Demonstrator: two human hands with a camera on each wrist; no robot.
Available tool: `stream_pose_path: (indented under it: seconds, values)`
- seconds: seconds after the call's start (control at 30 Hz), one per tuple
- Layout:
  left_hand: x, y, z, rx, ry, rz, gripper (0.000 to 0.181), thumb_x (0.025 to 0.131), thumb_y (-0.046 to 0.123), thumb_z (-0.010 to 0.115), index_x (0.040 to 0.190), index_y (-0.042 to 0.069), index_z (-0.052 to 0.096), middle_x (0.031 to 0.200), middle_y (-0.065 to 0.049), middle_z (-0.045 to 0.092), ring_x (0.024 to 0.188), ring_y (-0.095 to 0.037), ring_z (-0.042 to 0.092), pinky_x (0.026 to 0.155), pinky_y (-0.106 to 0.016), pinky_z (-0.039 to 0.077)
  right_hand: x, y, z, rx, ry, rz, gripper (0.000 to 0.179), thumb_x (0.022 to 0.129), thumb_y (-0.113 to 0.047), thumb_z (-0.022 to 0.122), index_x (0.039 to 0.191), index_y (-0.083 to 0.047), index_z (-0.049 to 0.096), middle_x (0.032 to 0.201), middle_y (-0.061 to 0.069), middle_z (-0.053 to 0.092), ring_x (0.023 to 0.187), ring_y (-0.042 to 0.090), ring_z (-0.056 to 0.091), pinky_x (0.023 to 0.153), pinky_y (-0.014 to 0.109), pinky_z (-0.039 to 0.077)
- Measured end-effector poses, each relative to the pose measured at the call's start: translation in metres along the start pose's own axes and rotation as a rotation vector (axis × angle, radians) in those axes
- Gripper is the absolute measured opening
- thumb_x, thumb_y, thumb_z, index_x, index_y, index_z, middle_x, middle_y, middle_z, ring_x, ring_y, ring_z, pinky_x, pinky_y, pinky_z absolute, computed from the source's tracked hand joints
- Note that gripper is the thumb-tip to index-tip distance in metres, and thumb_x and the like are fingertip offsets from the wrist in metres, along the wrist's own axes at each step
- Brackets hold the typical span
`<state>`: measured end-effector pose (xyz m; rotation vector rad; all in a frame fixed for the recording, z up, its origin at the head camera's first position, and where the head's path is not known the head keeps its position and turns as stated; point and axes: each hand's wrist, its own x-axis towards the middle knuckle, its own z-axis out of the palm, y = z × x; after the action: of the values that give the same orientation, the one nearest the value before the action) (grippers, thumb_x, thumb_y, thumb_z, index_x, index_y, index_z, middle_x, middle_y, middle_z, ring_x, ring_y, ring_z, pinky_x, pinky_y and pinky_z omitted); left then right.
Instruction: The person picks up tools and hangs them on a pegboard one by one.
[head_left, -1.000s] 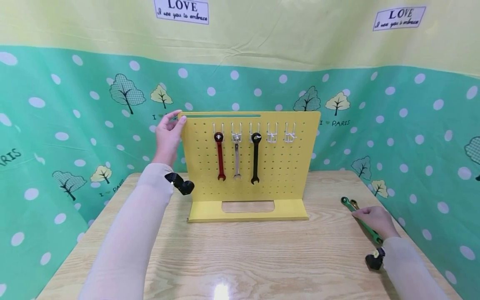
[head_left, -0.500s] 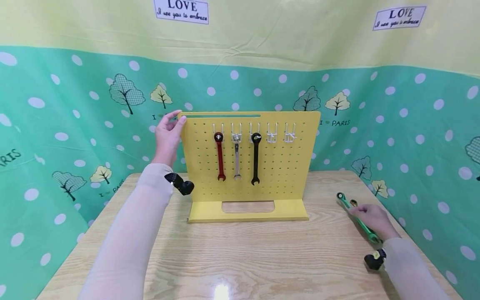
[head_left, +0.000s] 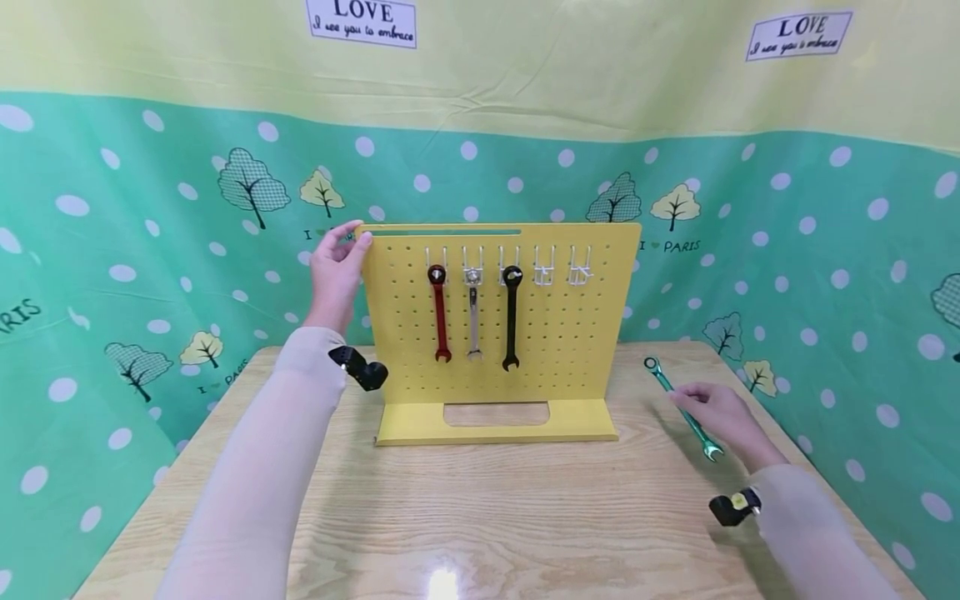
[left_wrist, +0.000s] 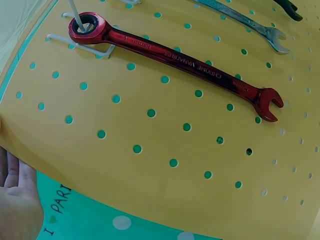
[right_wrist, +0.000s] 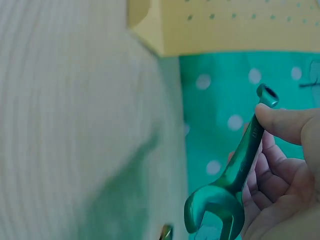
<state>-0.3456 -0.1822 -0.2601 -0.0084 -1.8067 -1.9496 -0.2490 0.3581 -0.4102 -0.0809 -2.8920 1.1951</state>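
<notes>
My right hand (head_left: pixel 722 421) pinches a green combination wrench (head_left: pixel 694 425) by its shaft, above the table right of the pegboard. In the right wrist view the thumb lies along the shaft near the ring end, and the open jaw end points toward the camera. My left hand (head_left: pixel 336 271) grips the top left corner of the yellow pegboard (head_left: pixel 558 358), thumb in front. From hooks on the board hang a red wrench (head_left: pixel 441 321), a silver wrench (head_left: pixel 474 321) and a black wrench (head_left: pixel 512 321). A bit of a gold wrench (right_wrist: pixel 167 232) shows at the right wrist view's bottom edge.
Two white wire hooks (head_left: pixel 543 271) right of the black wrench carry no tool. The pegboard's base (head_left: pixel 577 421) stands on a wood-grain table (head_left: pixel 495 508). A green and yellow patterned curtain (head_left: pixel 517 183) surrounds the table at the back and sides.
The right hand has lifted the green wrench off the table and moved it left and away from the body. My left hand has kept its hold on the pegboard.
</notes>
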Motion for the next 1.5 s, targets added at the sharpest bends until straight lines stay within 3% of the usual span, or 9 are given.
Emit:
stream_pose_path:
  seconds: [0.3, 0.63, 0.97, 1.27, 1.5]
  values:
    - [0.000, 0.001, 0.001, -0.001, -0.004, -0.010, 0.035, 0.095, 0.032, 0.069, 0.128, 0.023, 0.065, 0.115, -0.004, 0.064, 0.104, -0.016, 0.062, 0.090, -0.031, 0.048, 0.003, -0.043, 0.007, 0.086, -0.003, -0.039, 0.064, 0.099, -0.053, 0.058, 0.127, 0.004, 0.057, 0.117, 0.019, 0.059, 0.101, 0.028, 0.051, 0.077, 0.033, 0.046]
    - [0.000, 0.001, 0.001, 0.004, -0.007, -0.009, 0.036, 0.095, 0.032, 0.069, 0.129, 0.023, 0.064, 0.117, -0.004, 0.064, 0.106, -0.017, 0.061, 0.094, -0.032, 0.048, 0.009, -0.079, 0.024, 0.171, -0.007, -0.084, 0.057, 0.100, -0.049, 0.058, 0.124, 0.002, 0.058, 0.118, 0.017, 0.059, 0.104, 0.029, 0.051, 0.086, 0.037, 0.045]
    - [0.000, 0.001, 0.001, -0.003, -0.009, -0.012, 0.035, 0.095, 0.032, 0.070, 0.129, 0.024, 0.064, 0.117, -0.004, 0.064, 0.105, -0.016, 0.061, 0.092, -0.031, 0.048, 0.015, -0.123, 0.039, 0.296, -0.008, -0.191, 0.053, 0.099, -0.049, 0.060, 0.122, -0.002, 0.059, 0.116, 0.015, 0.060, 0.105, 0.027, 0.054, 0.094, 0.043, 0.049]
    - [-0.001, 0.002, 0.000, 0.004, -0.008, -0.014, 0.037, 0.095, 0.034, 0.070, 0.130, 0.024, 0.064, 0.118, -0.004, 0.063, 0.106, -0.016, 0.061, 0.092, -0.031, 0.048, 0.019, -0.158, 0.044, 0.407, -0.014, -0.300, 0.052, 0.099, -0.046, 0.061, 0.122, 0.001, 0.059, 0.115, 0.018, 0.059, 0.100, 0.023, 0.054, 0.085, 0.028, 0.051]
    - [-0.002, 0.003, 0.001, 0.003, -0.012, -0.014, 0.036, 0.095, 0.033, 0.069, 0.130, 0.023, 0.064, 0.118, -0.004, 0.064, 0.106, -0.016, 0.061, 0.093, -0.032, 0.047, 0.023, -0.174, 0.051, 0.479, -0.005, -0.347, 0.048, 0.100, -0.041, 0.063, 0.122, 0.001, 0.060, 0.115, 0.018, 0.060, 0.098, 0.022, 0.056, 0.084, 0.026, 0.052]
